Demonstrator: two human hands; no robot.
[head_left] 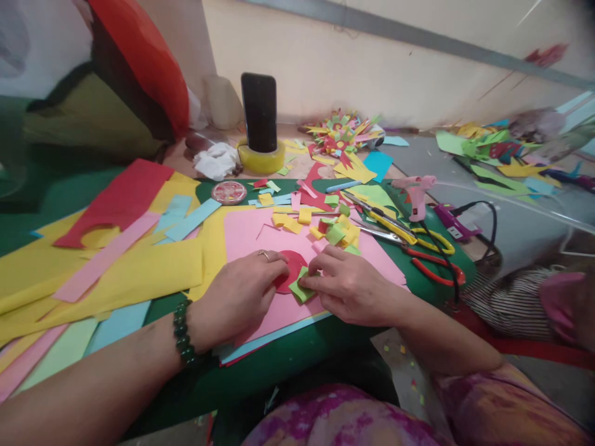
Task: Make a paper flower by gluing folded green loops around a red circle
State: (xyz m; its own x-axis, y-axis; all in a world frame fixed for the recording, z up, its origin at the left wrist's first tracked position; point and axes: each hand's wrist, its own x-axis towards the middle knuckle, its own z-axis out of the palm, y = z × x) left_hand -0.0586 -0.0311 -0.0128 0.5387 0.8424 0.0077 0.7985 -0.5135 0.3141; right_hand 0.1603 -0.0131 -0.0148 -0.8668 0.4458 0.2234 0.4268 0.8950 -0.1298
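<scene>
A red paper circle [296, 265] lies on a stack of pink paper sheets [246, 232]. My left hand [242, 288] rests at the circle's left edge, fingers bent together and pressed on it; whether they pinch the paper is hard to make out. With its fingertips closed on a folded green paper piece [304, 291], my right hand [351, 282] holds that piece against the circle's right edge. Just beyond the hands sit several small folded paper loops [341, 232] in yellow, green and red.
Scissors with red handles [437, 269], a yellow-handled pair [432, 240] and a pink glue gun [415, 192] lie to the right. A phone [259, 111] stands in a yellow tape roll [261, 160]. Yellow paper sheets [153, 275] cover the left side. A paper-flower heap [339, 133] is behind.
</scene>
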